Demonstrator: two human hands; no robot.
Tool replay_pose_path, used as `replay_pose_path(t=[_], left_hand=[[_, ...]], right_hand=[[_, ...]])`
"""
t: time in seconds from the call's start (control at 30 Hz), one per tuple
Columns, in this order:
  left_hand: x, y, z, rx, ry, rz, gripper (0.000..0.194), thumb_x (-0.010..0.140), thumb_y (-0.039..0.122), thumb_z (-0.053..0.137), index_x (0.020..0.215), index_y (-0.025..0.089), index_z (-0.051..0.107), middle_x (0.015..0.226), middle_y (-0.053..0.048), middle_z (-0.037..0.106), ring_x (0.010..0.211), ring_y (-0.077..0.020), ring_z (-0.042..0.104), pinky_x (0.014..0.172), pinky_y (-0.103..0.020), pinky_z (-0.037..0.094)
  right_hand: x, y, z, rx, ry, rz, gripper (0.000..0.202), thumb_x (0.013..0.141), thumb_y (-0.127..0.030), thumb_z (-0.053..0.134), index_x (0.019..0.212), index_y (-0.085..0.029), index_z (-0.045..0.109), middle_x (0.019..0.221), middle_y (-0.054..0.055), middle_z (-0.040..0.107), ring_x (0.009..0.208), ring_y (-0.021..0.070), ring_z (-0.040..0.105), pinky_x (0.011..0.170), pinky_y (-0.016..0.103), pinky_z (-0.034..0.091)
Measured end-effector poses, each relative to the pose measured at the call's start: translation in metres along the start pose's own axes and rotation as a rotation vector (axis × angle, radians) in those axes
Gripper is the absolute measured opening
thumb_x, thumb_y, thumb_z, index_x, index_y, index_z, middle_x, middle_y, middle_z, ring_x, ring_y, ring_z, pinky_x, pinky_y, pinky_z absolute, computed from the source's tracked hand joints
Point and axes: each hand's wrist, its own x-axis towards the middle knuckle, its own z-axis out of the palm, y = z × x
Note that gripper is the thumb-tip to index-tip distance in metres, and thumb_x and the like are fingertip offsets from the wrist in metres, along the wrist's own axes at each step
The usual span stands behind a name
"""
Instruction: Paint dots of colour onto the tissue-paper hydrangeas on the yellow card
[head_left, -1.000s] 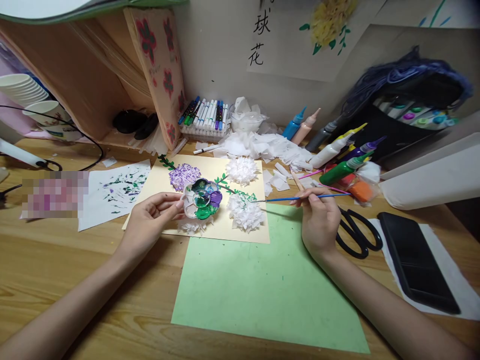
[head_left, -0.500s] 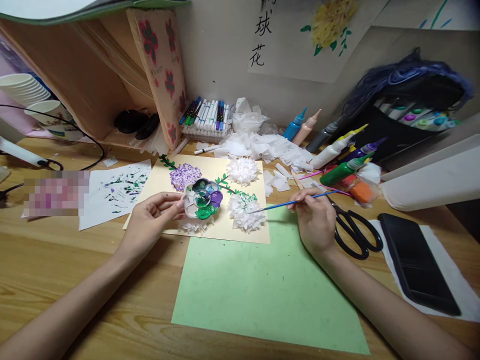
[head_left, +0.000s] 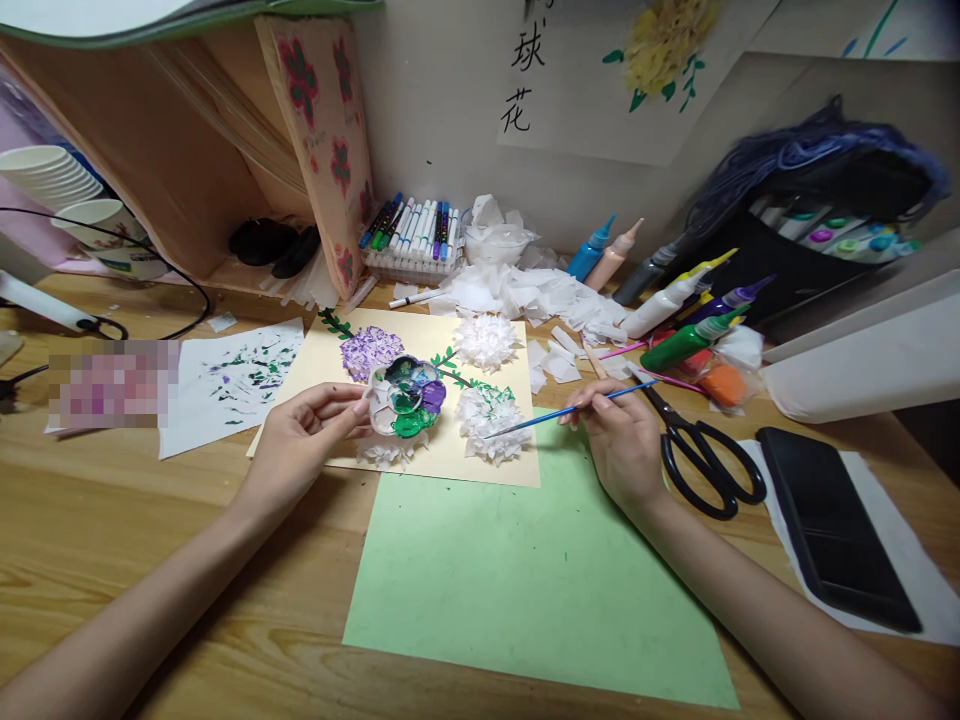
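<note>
My left hand (head_left: 319, 430) pinches the rim of a flower-shaped paint palette (head_left: 407, 397), which carries green, purple and dark paint. It is held over a cream sheet (head_left: 315, 375) bearing paper flowers. Closed around a thin blue paintbrush (head_left: 577, 407) is my right hand (head_left: 619, 440). The brush tip lies over a white tissue flower (head_left: 491, 430) whose upper part is streaked green; whether it touches cannot be told. A purple-tinted flower (head_left: 371, 352) and another white flower (head_left: 487, 342) sit farther back. The palette partly covers a white flower (head_left: 391, 452) near the front edge.
A green sheet (head_left: 525, 580) lies in front. Black-handled scissors (head_left: 709, 460) and a dark phone (head_left: 836, 525) are to the right. Paint bottles (head_left: 690, 340), tissue scraps (head_left: 517, 295) and a box of markers (head_left: 412, 235) stand behind. A paint-smeared paper (head_left: 232, 385) lies left.
My right hand has shifted slightly left with the paintbrush, its tip moving left and a little down over the white flower. The left hand and palette stay nearly still.
</note>
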Motion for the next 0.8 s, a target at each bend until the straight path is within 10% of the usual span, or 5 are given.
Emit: replay_pose_path(t=[0.3,0.67,0.8], left_hand=[[-0.001,0.000,0.000,0.006,-0.011,0.006,0.039,0.067,0.048,0.074,0.089,0.017,0.067,0.092,-0.006,0.072,0.081,-0.0212,0.069,0.077,-0.032,0.060],[-0.003,-0.001,0.006,-0.093,-0.078,-0.027,0.039,0.069,0.044,0.074,0.093,0.014,0.065,0.089,-0.007,0.072,0.083,-0.0191,0.069,0.078,-0.028,0.059],[-0.004,0.000,0.006,-0.097,-0.097,-0.009,0.038,0.069,0.044,0.073,0.091,0.015,0.066,0.091,-0.006,0.072,0.084,-0.0190,0.069,0.078,-0.028,0.059]], right_hand=[[0.006,0.000,-0.001,0.021,0.201,-0.069,0.011,0.079,-0.023,0.053,0.070,-0.019,0.057,0.066,-0.003,0.055,0.056,0.0091,0.055,0.052,0.022,0.042],[-0.033,-0.011,0.015,-0.334,-0.466,-0.417,0.027,0.089,-0.016,0.041,0.103,-0.025,0.062,0.096,0.004,0.065,0.095,0.0178,0.058,0.083,0.036,0.048],[-0.033,-0.014,0.018,-0.500,-0.526,-0.570,0.032,0.085,-0.012,0.044,0.110,-0.025,0.059,0.100,0.004,0.066,0.098,0.0181,0.056,0.083,0.036,0.047]])
